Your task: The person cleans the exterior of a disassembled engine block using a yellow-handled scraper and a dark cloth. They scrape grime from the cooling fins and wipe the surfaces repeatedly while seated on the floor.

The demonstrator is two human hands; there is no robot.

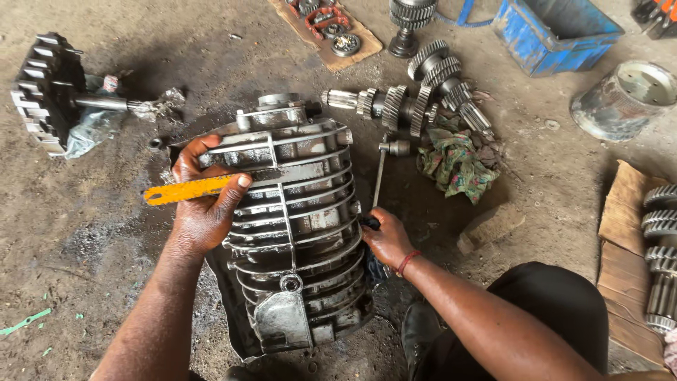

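A ribbed, greasy metal gearbox housing [300,233] lies on the dirt ground in the middle. My left hand [204,204] rests on its left side and grips a flat orange-yellow blade [187,190] against the ribs. At the housing's right edge, my right hand [386,240], with a red band at the wrist, is closed on the dark handle of a socket wrench [384,166]. The wrench shaft runs up to a socket head lying near a geared shaft [409,102].
A patterned rag [458,166] lies right of the wrench. A blue metal box [553,32], a grey metal drum [624,99], a gear cluster [49,92] at left, a board with bearings [328,28], and gear shafts on cardboard [659,254] surround the spot.
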